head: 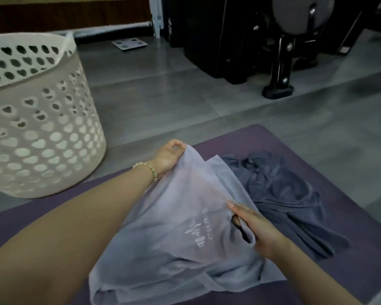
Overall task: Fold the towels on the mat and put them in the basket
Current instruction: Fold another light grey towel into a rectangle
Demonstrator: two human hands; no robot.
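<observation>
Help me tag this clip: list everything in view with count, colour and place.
light towel: one, pale grey-lilac with white print, lifted over the mat's near part
dark towel: one, slate blue, crumpled on the mat, further right
mat: one, purple, on the floor
laundry basket: one, cream with heart-shaped holes, floor at left
flat board: one, grey, far floor; possibly a scale
equipment frame: one, black, far right
bracelet: one, pale beads, left wrist
left hand: pinches the light towel's far corner
right hand: grips its right edge

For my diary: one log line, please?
left hand: pinches light towel corner; right hand: grips its edge; dark towel: crumpled on mat; basket: at left
</observation>
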